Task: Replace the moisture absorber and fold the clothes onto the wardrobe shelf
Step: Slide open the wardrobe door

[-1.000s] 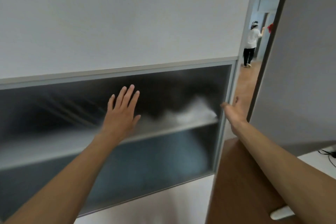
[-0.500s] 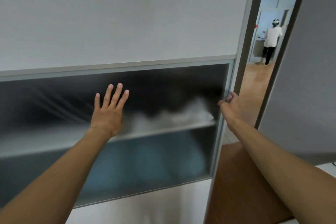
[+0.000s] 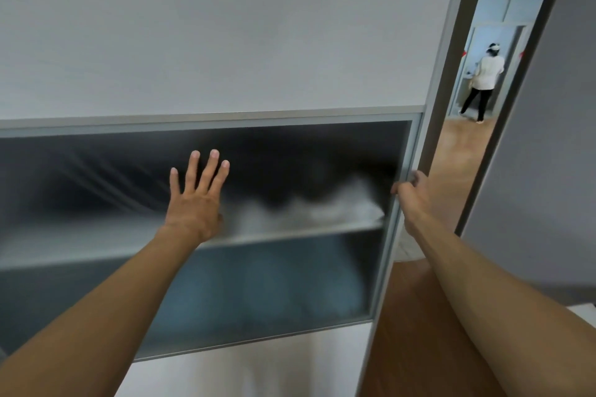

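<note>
Two hands are touching the wardrobe door [image 3: 258,42]. We are pressing our left hand [image 3: 193,206] flat on its frosted glass [image 3: 96,171], with the fingers [image 3: 208,171] straight, spread and holding nothing. We are curling the fingers of our right hand [image 3: 412,195] round the door's right edge. White clothes [image 3: 322,209] are lying on the shelf [image 3: 80,245] behind the glass, between our hands, looking blurry.
</note>
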Motion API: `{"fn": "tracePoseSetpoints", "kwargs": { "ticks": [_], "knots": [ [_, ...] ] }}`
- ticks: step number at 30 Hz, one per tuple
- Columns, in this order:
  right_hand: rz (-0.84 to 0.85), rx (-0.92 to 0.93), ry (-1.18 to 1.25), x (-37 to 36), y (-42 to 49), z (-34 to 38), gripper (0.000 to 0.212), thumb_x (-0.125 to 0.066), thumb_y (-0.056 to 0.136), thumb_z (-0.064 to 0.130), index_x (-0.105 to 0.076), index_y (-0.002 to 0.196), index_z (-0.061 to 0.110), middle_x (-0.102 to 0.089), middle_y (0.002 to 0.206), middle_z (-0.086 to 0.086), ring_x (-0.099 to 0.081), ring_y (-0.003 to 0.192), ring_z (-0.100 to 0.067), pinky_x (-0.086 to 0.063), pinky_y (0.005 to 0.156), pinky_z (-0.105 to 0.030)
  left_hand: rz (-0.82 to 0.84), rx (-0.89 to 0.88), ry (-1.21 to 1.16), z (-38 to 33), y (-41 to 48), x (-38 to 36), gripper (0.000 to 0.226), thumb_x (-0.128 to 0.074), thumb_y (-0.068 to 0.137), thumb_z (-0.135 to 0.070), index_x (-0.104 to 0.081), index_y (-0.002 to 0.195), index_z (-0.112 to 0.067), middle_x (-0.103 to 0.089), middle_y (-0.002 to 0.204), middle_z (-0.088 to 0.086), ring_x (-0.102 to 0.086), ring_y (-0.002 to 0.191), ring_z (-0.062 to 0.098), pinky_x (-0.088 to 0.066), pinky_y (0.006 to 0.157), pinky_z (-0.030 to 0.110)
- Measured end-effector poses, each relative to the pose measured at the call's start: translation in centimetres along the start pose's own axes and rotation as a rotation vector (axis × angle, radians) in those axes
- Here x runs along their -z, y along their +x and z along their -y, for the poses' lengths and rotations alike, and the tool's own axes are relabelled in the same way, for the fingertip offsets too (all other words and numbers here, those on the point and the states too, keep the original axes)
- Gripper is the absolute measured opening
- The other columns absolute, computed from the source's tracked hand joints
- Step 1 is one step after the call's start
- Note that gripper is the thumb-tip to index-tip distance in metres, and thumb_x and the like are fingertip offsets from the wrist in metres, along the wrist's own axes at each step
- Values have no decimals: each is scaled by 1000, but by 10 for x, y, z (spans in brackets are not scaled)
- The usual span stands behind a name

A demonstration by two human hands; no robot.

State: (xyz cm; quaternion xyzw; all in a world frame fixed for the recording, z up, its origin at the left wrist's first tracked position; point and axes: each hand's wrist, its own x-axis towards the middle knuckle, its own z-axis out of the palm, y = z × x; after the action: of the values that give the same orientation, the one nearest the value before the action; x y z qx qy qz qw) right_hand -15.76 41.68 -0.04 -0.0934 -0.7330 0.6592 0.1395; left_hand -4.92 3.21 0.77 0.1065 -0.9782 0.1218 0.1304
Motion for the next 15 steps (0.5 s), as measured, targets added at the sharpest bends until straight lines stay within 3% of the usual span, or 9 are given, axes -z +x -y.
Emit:
{"fn": "tracePoseSetpoints", "kwargs": {
  "ticks": [4, 9, 10, 12, 13, 15],
  "knots": [
    [108, 9, -8, -3, -10, -2, 77, -51, 84, -7, -28, 154, 17, -31, 157, -7, -32, 143, -24, -34, 116, -48, -49, 82, -181, -5, -3, -10, 114, -68, 81, -32, 18, 155, -21, 57, 142, -6, 39, 142, 33, 0, 120, 58],
    [273, 50, 30, -14, -23, -7, 81, -45, 86, -16, -23, 156, 20, -30, 159, -1, -29, 145, -18, -37, 115, -43, -176, 128, -299, -12, -9, -19, 112, -72, 79, -26, 6, 157, -10, 25, 162, 16, 21, 147, 45, -6, 121, 53],
    [306, 63, 37, -18, -26, -7, 81, -46, 87, -17, -24, 156, 20, -34, 156, 1, -33, 142, -15, -41, 112, -40, -209, 111, -302, -13, -12, -20, 109, -72, 78, -23, 1, 158, -9, 20, 163, 17, 16, 149, 44, -8, 121, 54],
    [355, 93, 25, -27, -35, -10, 77, -49, 87, -15, -29, 153, 19, -48, 137, 12, -47, 123, 2, -50, 91, -18, -277, 38, -293, -18, -18, -23, 102, -72, 74, -16, -14, 157, -10, 6, 166, 16, 3, 151, 40, -13, 120, 56],
    [376, 105, 23, -32, -40, -13, 74, -50, 87, -16, -33, 151, 18, -51, 127, 19, -52, 110, 14, -49, 80, -8, -321, -15, -285, -24, -22, -24, 97, -72, 71, -13, -24, 155, -10, -5, 166, 15, -7, 151, 39, -17, 119, 57],
    [409, 131, 26, -43, -48, -18, 70, -48, 86, -19, -40, 147, 14, -53, 116, 21, -55, 99, 19, -44, 73, 0, -412, -104, -311, -38, -26, -25, 85, -71, 67, -9, -40, 146, -9, -27, 159, 15, -28, 142, 39, -27, 115, 56]
  ]
}}
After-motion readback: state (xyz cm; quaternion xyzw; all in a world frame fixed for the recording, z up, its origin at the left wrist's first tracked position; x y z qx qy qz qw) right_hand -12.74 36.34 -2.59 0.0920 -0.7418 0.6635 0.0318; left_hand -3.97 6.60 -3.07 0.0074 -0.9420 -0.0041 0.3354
